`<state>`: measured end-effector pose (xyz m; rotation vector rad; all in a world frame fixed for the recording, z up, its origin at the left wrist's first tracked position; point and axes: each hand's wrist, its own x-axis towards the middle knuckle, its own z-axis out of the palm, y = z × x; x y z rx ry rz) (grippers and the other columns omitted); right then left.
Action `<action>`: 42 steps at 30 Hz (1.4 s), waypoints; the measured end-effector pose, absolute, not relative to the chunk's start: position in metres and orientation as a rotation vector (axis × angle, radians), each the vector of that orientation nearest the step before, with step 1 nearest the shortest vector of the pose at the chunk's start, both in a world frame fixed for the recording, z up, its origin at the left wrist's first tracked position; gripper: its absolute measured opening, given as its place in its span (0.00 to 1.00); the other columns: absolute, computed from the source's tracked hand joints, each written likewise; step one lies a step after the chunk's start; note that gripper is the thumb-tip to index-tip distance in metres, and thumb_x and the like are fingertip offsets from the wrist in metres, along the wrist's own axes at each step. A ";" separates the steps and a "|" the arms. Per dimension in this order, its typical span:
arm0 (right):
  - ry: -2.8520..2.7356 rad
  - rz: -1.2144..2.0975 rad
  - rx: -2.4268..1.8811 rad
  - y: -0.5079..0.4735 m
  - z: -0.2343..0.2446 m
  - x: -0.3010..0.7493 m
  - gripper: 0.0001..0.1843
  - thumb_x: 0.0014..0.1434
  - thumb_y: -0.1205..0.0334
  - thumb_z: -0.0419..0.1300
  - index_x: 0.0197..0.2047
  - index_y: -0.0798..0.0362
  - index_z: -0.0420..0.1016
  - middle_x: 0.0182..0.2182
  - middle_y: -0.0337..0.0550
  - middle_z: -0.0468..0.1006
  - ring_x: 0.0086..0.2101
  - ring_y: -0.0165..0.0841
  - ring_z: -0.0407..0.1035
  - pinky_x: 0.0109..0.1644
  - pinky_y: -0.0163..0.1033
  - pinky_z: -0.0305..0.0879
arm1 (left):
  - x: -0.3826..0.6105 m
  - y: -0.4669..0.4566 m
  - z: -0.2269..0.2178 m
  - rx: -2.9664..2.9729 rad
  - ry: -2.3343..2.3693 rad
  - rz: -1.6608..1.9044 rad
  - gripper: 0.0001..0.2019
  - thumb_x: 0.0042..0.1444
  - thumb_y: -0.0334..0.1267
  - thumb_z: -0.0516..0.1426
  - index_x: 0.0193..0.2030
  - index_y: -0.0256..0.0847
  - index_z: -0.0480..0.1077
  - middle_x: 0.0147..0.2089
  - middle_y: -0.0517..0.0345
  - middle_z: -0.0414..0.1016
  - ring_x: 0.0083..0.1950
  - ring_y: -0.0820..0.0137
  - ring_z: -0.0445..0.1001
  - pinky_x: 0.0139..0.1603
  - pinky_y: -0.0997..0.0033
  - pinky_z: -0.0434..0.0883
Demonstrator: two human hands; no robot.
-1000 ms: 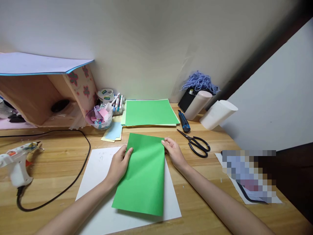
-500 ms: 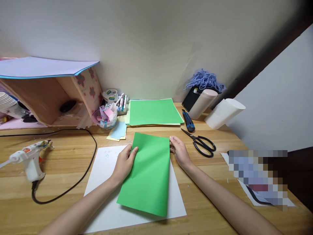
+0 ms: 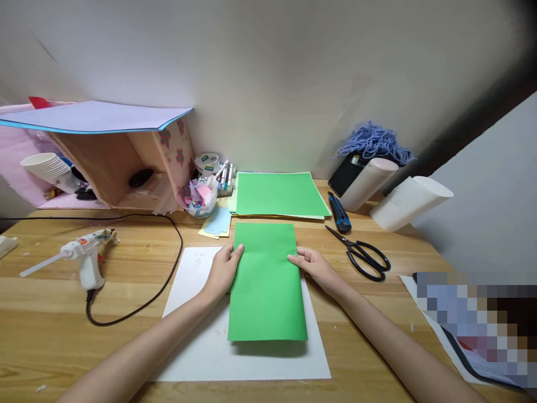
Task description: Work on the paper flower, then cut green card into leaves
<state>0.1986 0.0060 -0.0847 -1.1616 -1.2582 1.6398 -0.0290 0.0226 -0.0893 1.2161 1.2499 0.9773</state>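
Note:
A green sheet of paper [image 3: 267, 285], longer than it is wide, is held up between both hands near the middle of the head view. My left hand [image 3: 224, 270] grips its left edge, thumb on top and fingers behind. On the opposite edge my right hand [image 3: 318, 267] pinches the paper the same way. Below lies a white sheet [image 3: 197, 347] with faint marks near its top left corner. The green paper hovers over it and casts a shadow. Whether the green paper is folded I cannot tell.
A stack of green paper [image 3: 277, 193] lies at the back. Black-handled scissors [image 3: 363, 254] and a blue utility knife [image 3: 339, 212] are on the right. A white glue gun [image 3: 88, 257] with a black cord lies left, before an open box [image 3: 170, 162]. Scraps fill a clear bowl [image 3: 198, 201].
The green paper has turned from a slant to nearly straight, and its bulging right side now lies flatter. My right hand has its thumb over the edge. The whole view has shifted.

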 end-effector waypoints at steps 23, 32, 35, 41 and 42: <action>-1.190 1.628 -1.287 0.013 -0.093 0.205 0.19 0.49 0.50 0.61 0.37 0.57 0.73 0.25 0.40 0.75 0.23 0.26 0.67 0.24 0.30 0.61 | -0.030 0.019 -0.082 0.899 1.047 0.725 0.19 0.44 0.47 0.61 0.38 0.34 0.72 0.35 0.47 0.78 0.36 0.62 0.75 0.38 0.62 0.71; -1.290 1.705 -1.330 0.010 -0.087 0.203 0.19 0.48 0.47 0.61 0.31 0.57 0.71 0.26 0.41 0.76 0.26 0.28 0.68 0.29 0.32 0.63 | -0.031 0.022 -0.090 0.936 1.022 0.765 0.19 0.47 0.48 0.59 0.40 0.35 0.71 0.38 0.48 0.77 0.38 0.60 0.75 0.41 0.61 0.70; -1.281 1.713 -1.343 0.011 -0.089 0.201 0.21 0.47 0.45 0.61 0.32 0.58 0.70 0.24 0.40 0.75 0.23 0.28 0.68 0.27 0.33 0.64 | -0.031 0.022 -0.090 0.927 1.024 0.752 0.19 0.47 0.48 0.59 0.40 0.34 0.71 0.39 0.47 0.77 0.39 0.60 0.75 0.42 0.60 0.70; -1.342 1.722 -1.339 0.009 -0.085 0.204 0.20 0.50 0.45 0.59 0.31 0.57 0.69 0.24 0.39 0.73 0.23 0.27 0.67 0.27 0.32 0.63 | -0.031 0.023 -0.088 0.909 1.032 0.741 0.20 0.46 0.48 0.60 0.41 0.34 0.71 0.40 0.46 0.77 0.40 0.58 0.75 0.43 0.59 0.69; -1.371 1.735 -1.331 0.008 -0.082 0.205 0.20 0.50 0.46 0.59 0.31 0.57 0.69 0.24 0.39 0.74 0.24 0.27 0.67 0.28 0.32 0.63 | -0.031 0.023 -0.087 0.904 1.037 0.739 0.20 0.47 0.48 0.60 0.41 0.34 0.71 0.40 0.45 0.77 0.40 0.58 0.75 0.43 0.58 0.69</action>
